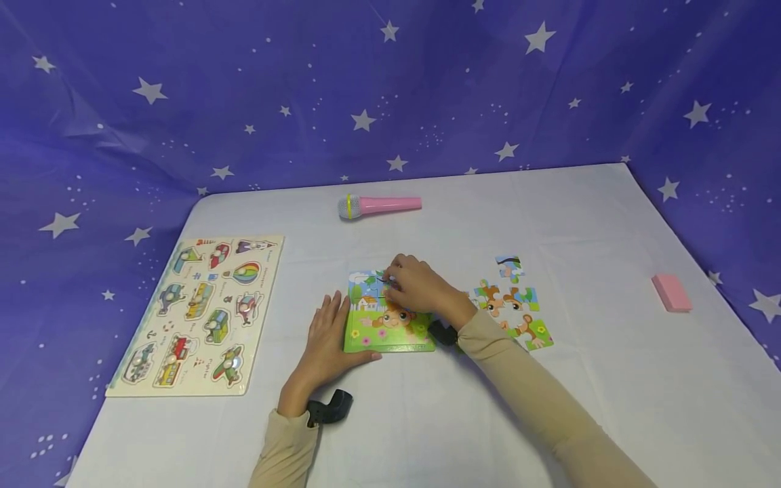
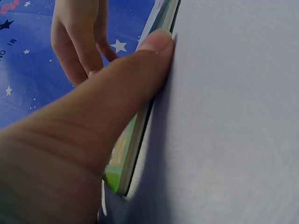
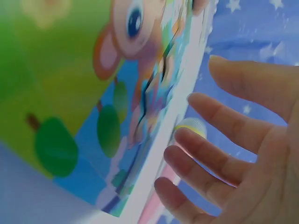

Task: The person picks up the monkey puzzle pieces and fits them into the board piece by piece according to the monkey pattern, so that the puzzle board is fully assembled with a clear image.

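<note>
A square jigsaw puzzle board (image 1: 390, 341) with a monkey, a house and flowers lies in front of me, part of its picture filled in. My left hand (image 1: 326, 342) rests at its lower left corner, fingers along the left side and thumb (image 2: 156, 43) against the near edge. Over the upper middle of the board is my right hand (image 1: 421, 285), fingertips down at the picture and hiding part of it. In the right wrist view its fingers (image 3: 212, 116) are spread and loosely bent, with nothing between them. Right of the board lie several loose jigsaw pieces (image 1: 526, 328), partly behind the right forearm.
On the left lies a large knob puzzle board (image 1: 234, 325) with vehicle shapes. A pink toy microphone (image 1: 390, 205) lies toward the back of the white table (image 1: 567, 224). Near the right edge is a pink block (image 1: 671, 293). A purple starry cloth (image 1: 427, 88) hangs behind.
</note>
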A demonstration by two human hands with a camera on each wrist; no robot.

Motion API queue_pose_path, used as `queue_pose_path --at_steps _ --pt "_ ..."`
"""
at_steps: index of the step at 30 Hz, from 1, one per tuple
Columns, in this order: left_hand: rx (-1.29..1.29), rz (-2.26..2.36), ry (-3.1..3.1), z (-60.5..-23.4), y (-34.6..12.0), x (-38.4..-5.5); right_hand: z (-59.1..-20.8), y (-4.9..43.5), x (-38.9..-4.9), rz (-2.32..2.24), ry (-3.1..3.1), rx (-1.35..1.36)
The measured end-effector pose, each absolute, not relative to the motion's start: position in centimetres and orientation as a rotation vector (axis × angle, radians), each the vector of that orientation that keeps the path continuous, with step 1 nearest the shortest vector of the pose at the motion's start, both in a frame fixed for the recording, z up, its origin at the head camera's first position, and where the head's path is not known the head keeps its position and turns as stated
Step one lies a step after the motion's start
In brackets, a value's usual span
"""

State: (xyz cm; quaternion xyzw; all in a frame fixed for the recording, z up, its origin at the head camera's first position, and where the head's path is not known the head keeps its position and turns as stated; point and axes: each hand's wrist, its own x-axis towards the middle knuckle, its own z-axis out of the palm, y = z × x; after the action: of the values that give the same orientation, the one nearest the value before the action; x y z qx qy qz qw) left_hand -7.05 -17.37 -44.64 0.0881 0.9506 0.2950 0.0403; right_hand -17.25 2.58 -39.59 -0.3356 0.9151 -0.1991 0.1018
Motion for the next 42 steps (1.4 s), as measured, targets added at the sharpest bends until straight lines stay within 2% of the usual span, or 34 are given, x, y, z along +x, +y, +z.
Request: queue_pose_path --at_steps 10,20,33,42 --pt "0.278 0.893 2.926 -44.6 -17.3 -7.0 -39.1 2.4 -14.2 -0.353 2.560 -1.062" --pt "0.274 0.885 2.922 -44.6 -17.3 -7.0 -39.9 2.2 -13.5 -0.331 2.451 -1.049" --pt "0.297 0.886 2.938 -44.7 -17.4 -7.1 -40.6 2.9 -14.6 -0.469 2.579 -1.065" --pt "0.303 0.904 2.953 -44.8 -17.4 -7.0 -40.1 8.6 -17.6 -0.660 2.707 -0.854"
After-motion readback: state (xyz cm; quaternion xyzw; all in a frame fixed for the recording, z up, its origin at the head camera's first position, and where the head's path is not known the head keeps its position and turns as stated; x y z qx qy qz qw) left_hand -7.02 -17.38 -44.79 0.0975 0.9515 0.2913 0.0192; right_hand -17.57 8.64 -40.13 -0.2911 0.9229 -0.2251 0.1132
